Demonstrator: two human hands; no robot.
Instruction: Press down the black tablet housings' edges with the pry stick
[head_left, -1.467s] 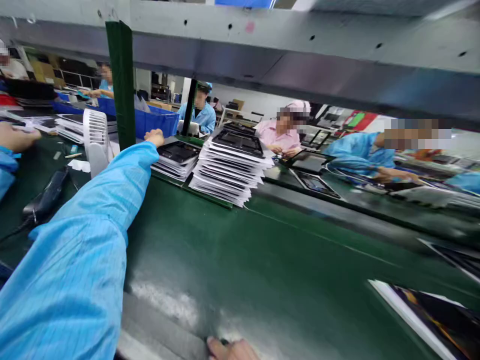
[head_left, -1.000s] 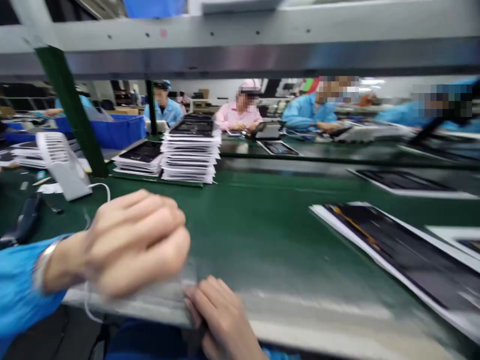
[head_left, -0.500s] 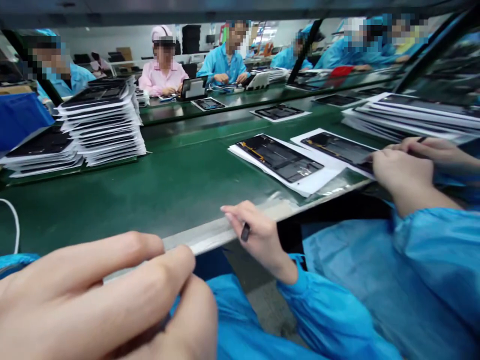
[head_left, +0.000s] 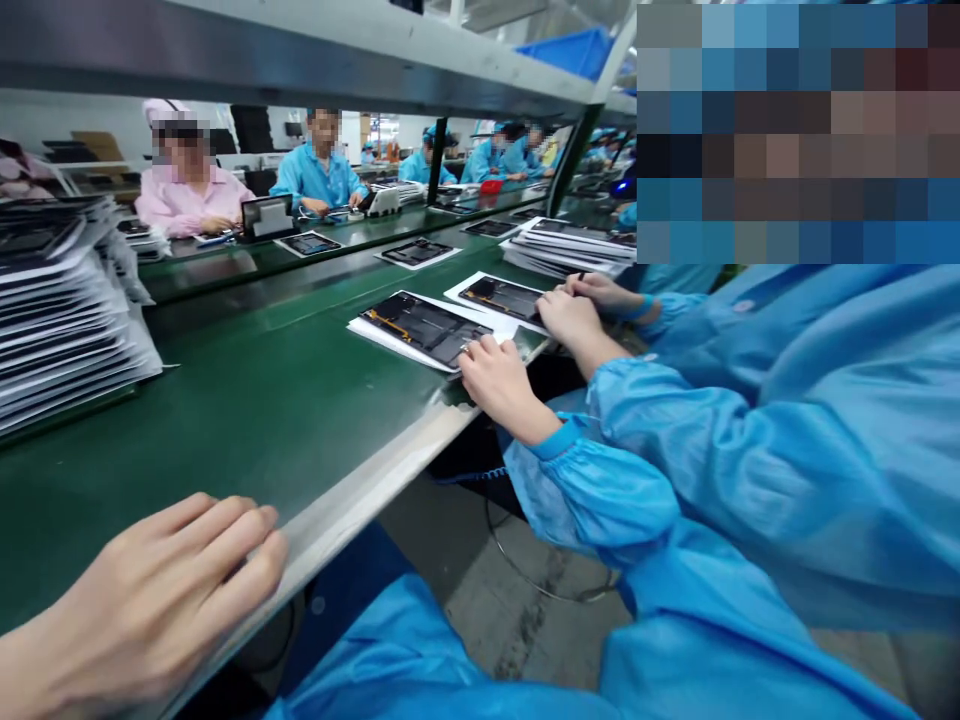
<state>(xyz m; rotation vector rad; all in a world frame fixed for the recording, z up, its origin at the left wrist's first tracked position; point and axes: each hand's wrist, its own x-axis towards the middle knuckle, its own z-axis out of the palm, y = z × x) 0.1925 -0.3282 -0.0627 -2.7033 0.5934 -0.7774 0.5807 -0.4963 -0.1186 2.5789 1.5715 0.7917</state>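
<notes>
My left hand [head_left: 172,590] is at the table's front edge at the lower left, palm down. Its fingers are curled together, and whatever may be under them is hidden. Farther right, my right hand [head_left: 504,382] is closed at the near right corner of a dark, flat panel [head_left: 427,330], which has an orange strip and lies on white sheets. Its fingertips touch that corner; any small thing between them is hidden. A second such panel [head_left: 499,297] on white paper lies just behind, near a co-worker's hands [head_left: 574,318].
A tall stack of panels and white sheets [head_left: 67,320] stands at the left on the green table [head_left: 300,400]. Another stack [head_left: 566,250] is behind the co-worker's hands. A co-worker in blue [head_left: 787,400] sits close at the right. A shelf [head_left: 300,50] spans overhead.
The view has turned right. My right hand has moved forward from beside the table edge to the panel's corner; the small black thing in it no longer shows. My left hand appears lower and farther away.
</notes>
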